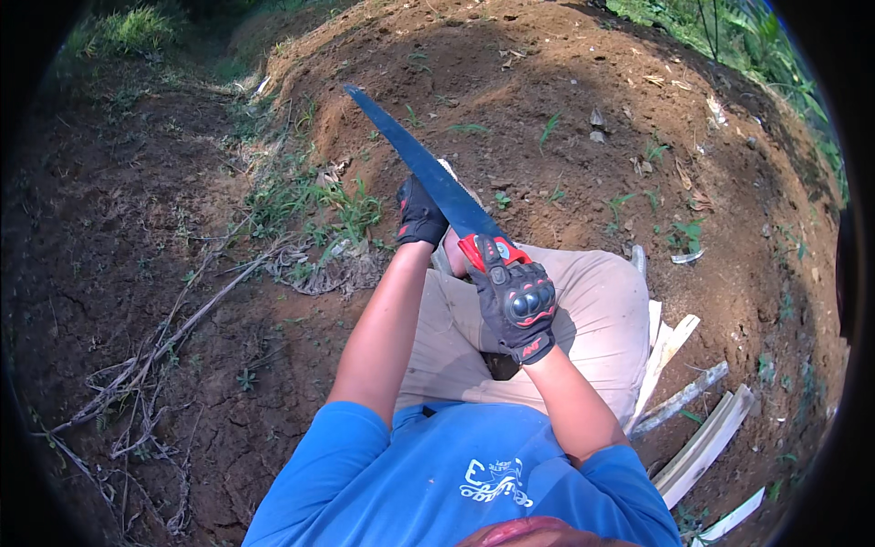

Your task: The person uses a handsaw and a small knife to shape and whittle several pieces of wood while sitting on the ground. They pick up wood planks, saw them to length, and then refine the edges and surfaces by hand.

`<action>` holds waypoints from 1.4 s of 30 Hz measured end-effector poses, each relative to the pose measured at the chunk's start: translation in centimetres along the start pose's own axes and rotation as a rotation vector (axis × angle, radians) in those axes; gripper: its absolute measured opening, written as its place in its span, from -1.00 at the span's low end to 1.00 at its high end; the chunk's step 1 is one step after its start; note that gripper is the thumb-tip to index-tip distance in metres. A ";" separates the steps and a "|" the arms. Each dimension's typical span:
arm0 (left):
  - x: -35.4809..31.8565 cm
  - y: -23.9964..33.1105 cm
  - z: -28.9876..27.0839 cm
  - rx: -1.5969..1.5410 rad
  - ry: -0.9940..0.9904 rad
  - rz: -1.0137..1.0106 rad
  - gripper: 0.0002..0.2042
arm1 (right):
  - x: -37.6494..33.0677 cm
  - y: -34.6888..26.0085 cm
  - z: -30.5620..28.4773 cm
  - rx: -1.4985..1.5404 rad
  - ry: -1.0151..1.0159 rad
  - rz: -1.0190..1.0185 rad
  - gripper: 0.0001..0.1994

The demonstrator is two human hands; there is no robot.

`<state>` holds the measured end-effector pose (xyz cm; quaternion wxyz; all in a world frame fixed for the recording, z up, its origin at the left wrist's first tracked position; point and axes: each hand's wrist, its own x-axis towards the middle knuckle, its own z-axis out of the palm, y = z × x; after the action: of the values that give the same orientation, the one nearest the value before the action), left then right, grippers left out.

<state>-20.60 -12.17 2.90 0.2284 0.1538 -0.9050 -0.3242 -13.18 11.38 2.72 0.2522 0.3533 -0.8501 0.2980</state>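
Nearest to the camera is my blue shirt (383, 465); beyond it are my beige trousers (597, 292), legs bent. Pale split wood pieces (706, 447) lie on the soil beside my right thigh. My judgement: these pieces are already worked; how many remain cannot be determined.

My right hand (517, 299), gloved, is closed around the red handle (470, 250) of the saw (441, 185), index finger laid along it. The saw is in front of my lap, its blade pointing forward and to the left. No cut is visible along the blade; sawing appears to be either not started or between strokes.

My left hand (419, 215), also gloved, is beside and partly behind the blade. Its fingers are hidden; I cannot tell how far open it is or whether it grips anything.

Farther out, dry stalks (169, 342) lie to the left. A bare soil mound (547, 73) rises ahead, with green plants (132, 32) at the far edge.
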 end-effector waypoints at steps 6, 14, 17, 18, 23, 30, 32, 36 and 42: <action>-0.2 1.4 0.2 0.045 0.066 0.050 -0.66 | 0.9 0.8 -1.9 0.145 -0.189 0.163 -0.54; 1.7 1.4 0.8 0.178 0.062 -0.118 -0.45 | 0.2 -1.1 -5.0 0.430 -0.229 0.459 -0.58; 1.8 1.2 0.2 0.193 0.076 -0.166 -0.45 | -2.3 -1.5 -4.0 0.448 -0.141 0.409 -0.58; 1.6 1.7 0.0 0.151 0.085 -0.218 -0.48 | -2.6 -1.6 -3.8 0.445 -0.121 0.412 -0.58; 1.3 0.0 1.7 0.307 0.144 -0.027 -0.70 | -1.7 -3.1 -4.8 0.412 -0.182 0.516 -0.59; 1.2 1.3 0.9 0.240 0.103 -0.041 -0.72 | 0.6 -1.7 -7.2 0.464 -0.220 0.494 -0.60; 0.9 1.0 0.6 0.271 0.122 0.013 -0.73 | 1.2 -1.4 -8.0 0.526 -0.236 0.526 -0.57; 1.4 0.0 0.6 0.357 0.129 0.119 -0.75 | -1.5 -2.4 -7.1 0.427 -0.224 0.461 -0.61; 1.3 -0.2 0.5 0.239 0.165 0.013 -0.76 | -5.2 -2.4 -6.0 0.368 -0.199 0.399 -0.58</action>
<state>-21.97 -12.62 2.86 0.2842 0.2000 -0.9163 -0.1990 -6.82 16.46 4.41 0.0355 0.2463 -0.8551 0.4549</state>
